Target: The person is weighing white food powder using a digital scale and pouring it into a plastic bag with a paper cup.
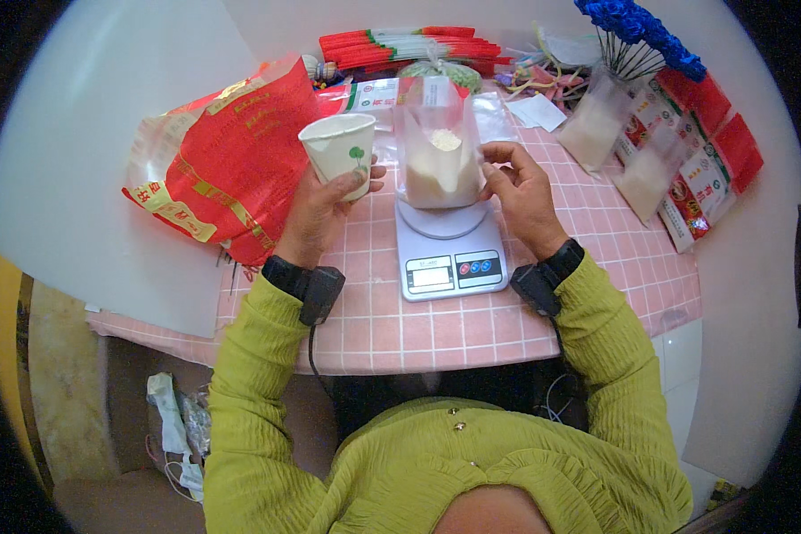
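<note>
My left hand point(322, 205) is wrapped round a white paper cup point(336, 147) with a green leaf print, held tilted in the air left of the scale. The cup's inside bottom is hidden. A clear plastic bag point(442, 178), partly filled with white grains or powder, stands on the round plate of a white kitchen scale point(449, 236). With thumb and forefinger, my right hand point(521, 191) pinches the right edge of that bag. The scale's display and buttons face me.
A large red bag point(231, 160) stands at the left. At the right are two filled clear bags point(596, 125), blue artificial flowers point(641, 31) and red-and-white packages point(699, 191). Along the back lie stacked red-and-white packets point(400, 44) and a bag of green stuff point(440, 73). A pink checked cloth point(374, 329) covers the table.
</note>
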### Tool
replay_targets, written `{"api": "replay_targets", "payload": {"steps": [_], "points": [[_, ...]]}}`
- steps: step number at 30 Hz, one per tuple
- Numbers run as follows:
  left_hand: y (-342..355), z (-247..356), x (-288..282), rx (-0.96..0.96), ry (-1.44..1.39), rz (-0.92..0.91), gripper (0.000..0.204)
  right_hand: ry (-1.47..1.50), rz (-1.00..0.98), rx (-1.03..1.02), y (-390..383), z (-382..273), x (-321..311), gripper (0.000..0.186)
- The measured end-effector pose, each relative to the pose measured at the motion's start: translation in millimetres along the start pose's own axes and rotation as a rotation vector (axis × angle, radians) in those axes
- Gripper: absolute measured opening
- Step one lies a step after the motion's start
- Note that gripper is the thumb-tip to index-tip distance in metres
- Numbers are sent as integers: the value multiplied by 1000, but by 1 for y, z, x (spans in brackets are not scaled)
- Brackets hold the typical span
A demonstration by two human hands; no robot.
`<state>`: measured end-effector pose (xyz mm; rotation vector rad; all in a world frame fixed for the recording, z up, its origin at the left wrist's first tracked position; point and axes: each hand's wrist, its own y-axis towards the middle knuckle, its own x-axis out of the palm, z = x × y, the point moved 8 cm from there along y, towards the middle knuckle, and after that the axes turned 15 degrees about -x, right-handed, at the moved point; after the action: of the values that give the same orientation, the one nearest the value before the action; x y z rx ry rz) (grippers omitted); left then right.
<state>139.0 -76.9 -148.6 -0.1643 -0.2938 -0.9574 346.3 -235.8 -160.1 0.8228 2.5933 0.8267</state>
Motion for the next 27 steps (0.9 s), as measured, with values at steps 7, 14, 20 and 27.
{"api": "replay_targets", "payload": {"steps": [7,14,20,27], "points": [[-3,-26,-26,-42,-110,4,52,118,112,28,3,3,-11,29],[-3,-34,-32,-100,-122,8,53,119,81,56,3,6,-6,31],[-3,-30,-29,-67,-133,50,49,116,65,83,1,10,-8,33],[-6,-33,-26,-140,-57,50,47,135,61,88,1,8,-7,33]]}}
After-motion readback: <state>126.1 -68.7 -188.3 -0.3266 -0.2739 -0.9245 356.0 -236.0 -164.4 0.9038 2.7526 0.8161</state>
